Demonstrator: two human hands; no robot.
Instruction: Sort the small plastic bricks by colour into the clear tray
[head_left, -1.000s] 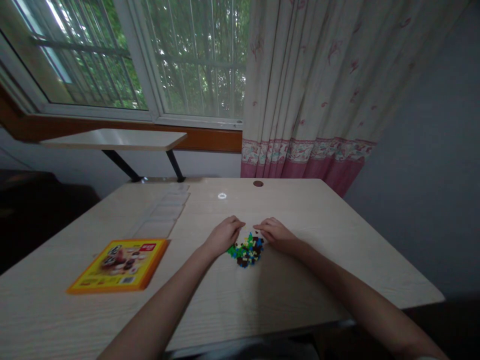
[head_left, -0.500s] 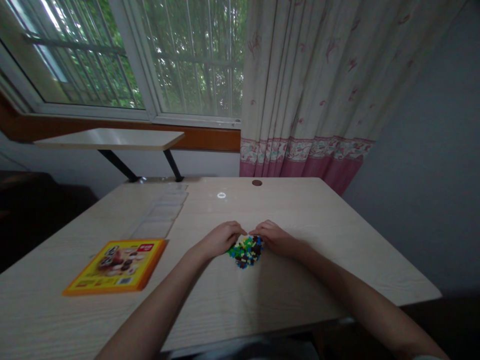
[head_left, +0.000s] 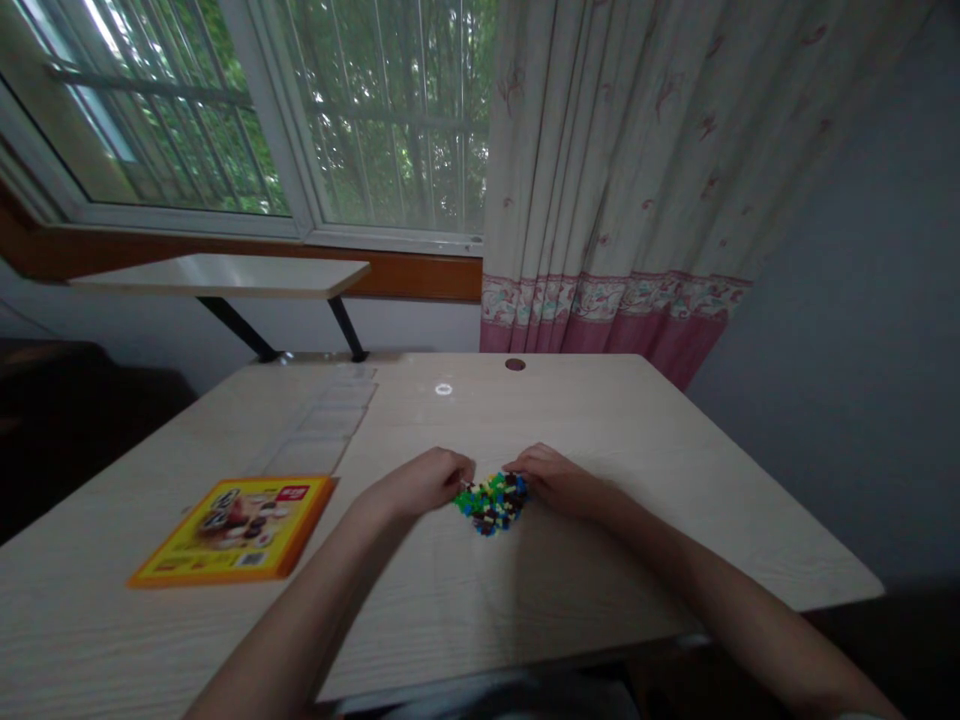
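A small heap of tiny plastic pieces [head_left: 491,503] in green, blue, yellow and dark brown lies on the table between my hands. They are too small to tell their exact kind. My left hand [head_left: 435,480] is at the heap's left edge, its fingers curled in and closed over the green pieces. At the upper right edge of the heap, my right hand [head_left: 553,477] has its fingers bent and pressed together, touching the dark and blue pieces. Whatever either set of fingertips holds is hidden or too small to make out.
On the left of the table [head_left: 420,620] lies a yellow-orange flat box [head_left: 240,530] with a printed cover. Behind it runs a row of clear shallow trays [head_left: 319,425]. A raised white shelf [head_left: 225,275] stands at the back left, and a round cable hole [head_left: 515,365] is near the back edge.
My left hand has drawn slightly left, its fingers curling in more and moving away from the right fingertips. My right hand has barely moved. The heap looks much the same.
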